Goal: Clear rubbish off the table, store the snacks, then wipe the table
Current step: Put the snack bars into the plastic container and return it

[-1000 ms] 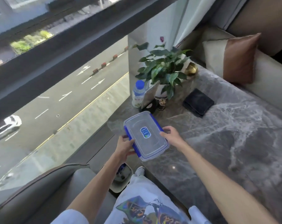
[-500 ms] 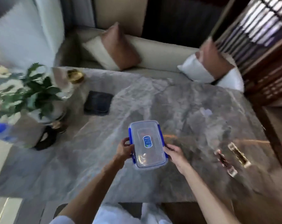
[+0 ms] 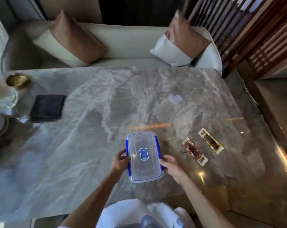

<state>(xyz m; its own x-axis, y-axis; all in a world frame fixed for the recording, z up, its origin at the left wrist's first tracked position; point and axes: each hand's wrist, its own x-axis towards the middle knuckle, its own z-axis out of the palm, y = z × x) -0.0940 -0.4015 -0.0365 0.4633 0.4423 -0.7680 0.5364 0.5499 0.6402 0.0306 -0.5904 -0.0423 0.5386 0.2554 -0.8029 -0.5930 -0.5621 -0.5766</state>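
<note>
Two hands hold one clear box (image 3: 143, 159) over the counter (image 3: 90, 129).
The left hand (image 3: 120, 162) and right hand (image 3: 171, 165) each pinch a blue side; two snack packs (image 3: 194, 151) lie nearby.

Dim, soft-focus wide-angle view; left edge smeared, warm glare streaks the marble table (image 3: 93, 145).

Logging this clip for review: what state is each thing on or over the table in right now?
Clear container: lid on, held from both sides.
Left hand: gripping the container's left edge.
Right hand: gripping its right edge.
Two snack packets: sealed, lying flat, untouched.
Dark cloth: folded, flat.
Crumpled clear wrapper: loose on table.
</note>
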